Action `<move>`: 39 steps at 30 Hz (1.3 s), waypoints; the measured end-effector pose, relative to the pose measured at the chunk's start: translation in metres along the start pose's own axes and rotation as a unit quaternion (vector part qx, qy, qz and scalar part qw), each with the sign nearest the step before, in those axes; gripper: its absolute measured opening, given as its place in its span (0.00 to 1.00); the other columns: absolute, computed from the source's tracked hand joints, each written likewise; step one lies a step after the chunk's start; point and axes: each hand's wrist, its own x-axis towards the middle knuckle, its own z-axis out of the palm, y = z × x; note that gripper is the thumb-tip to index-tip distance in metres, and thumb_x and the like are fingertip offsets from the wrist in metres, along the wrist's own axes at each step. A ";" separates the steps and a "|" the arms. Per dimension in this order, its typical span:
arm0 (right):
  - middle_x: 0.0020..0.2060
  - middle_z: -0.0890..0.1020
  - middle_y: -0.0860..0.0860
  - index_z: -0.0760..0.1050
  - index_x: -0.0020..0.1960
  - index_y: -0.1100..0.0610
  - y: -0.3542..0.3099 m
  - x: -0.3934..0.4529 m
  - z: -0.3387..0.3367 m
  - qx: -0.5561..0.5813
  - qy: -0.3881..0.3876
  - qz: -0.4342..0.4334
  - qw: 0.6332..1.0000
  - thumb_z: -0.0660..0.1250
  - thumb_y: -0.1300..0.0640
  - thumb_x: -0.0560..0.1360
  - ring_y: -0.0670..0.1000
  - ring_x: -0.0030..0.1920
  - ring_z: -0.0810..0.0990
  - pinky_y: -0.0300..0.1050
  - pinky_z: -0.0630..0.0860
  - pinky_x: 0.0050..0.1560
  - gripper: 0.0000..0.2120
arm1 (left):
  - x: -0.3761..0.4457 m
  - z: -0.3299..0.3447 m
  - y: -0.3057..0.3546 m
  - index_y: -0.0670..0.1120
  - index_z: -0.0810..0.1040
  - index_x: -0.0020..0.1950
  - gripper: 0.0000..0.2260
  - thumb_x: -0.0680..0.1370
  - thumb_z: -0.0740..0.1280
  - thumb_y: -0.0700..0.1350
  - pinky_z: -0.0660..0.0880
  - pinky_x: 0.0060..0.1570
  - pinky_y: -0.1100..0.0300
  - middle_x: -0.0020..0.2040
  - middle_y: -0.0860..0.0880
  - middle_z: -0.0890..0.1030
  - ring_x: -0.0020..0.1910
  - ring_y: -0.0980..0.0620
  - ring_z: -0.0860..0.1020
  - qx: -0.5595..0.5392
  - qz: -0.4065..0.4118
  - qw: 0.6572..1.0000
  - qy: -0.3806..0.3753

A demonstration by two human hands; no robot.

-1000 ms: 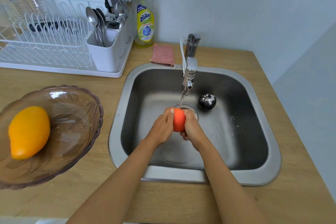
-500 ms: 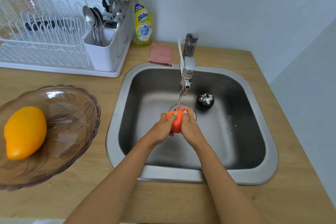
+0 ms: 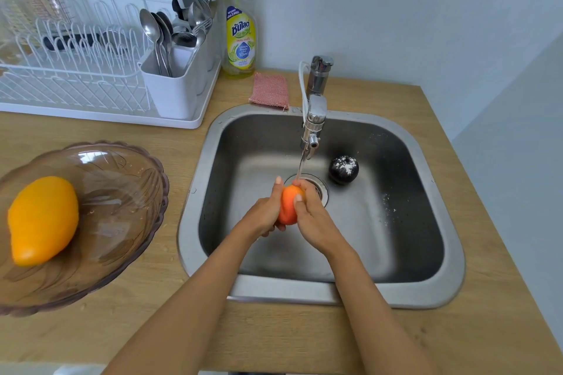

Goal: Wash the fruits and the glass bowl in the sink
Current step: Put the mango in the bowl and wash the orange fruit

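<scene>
An orange-red fruit (image 3: 288, 205) sits between both my hands over the drain of the steel sink (image 3: 432, 292), right under the thin stream from the faucet (image 3: 313, 125). My left hand (image 3: 263, 213) cups its left side and my right hand (image 3: 310, 215) wraps its right side, fingers over the top. A dark round fruit (image 3: 343, 169) dusted with white powder lies on the sink floor right of the drain. A tinted glass bowl (image 3: 122, 192) stands on the counter at left with a yellow mango (image 3: 42, 221) in it.
A white dish rack (image 3: 76, 82) with a cutlery holder full of spoons stands at the back left. A dish soap bottle (image 3: 239, 39) and a pink scrub cloth (image 3: 269, 90) are behind the sink. White specks dot the sink floor at right.
Both hands have turned the orange-red fruit under the stream, so more of its face shows. The view has shifted slightly; the bowl, mango and dark fruit stay put.
</scene>
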 end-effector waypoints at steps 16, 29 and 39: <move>0.42 0.81 0.58 0.71 0.61 0.54 -0.018 -0.023 0.009 0.110 0.060 0.172 0.977 0.56 0.45 0.79 0.51 0.31 0.78 0.43 0.74 0.33 0.17 | -0.031 -0.004 -0.021 0.55 0.66 0.64 0.15 0.81 0.51 0.58 0.74 0.56 0.50 0.60 0.47 0.73 0.55 0.47 0.74 -0.014 0.112 0.993 0.042; 0.64 0.71 0.55 0.68 0.64 0.50 -0.020 -0.037 0.012 0.137 -0.055 0.087 0.985 0.63 0.67 0.77 0.54 0.58 0.73 0.51 0.78 0.55 0.19 | -0.058 -0.015 -0.030 0.49 0.57 0.75 0.24 0.81 0.59 0.52 0.70 0.64 0.50 0.69 0.42 0.69 0.65 0.42 0.72 0.097 0.115 0.987 0.060; 0.62 0.74 0.54 0.68 0.66 0.51 -0.014 -0.034 0.009 0.164 -0.065 0.117 0.977 0.63 0.64 0.78 0.58 0.58 0.78 0.46 0.79 0.50 0.19 | -0.059 -0.020 -0.030 0.50 0.60 0.74 0.24 0.80 0.61 0.54 0.73 0.64 0.46 0.68 0.44 0.71 0.62 0.43 0.74 0.020 0.093 0.995 0.034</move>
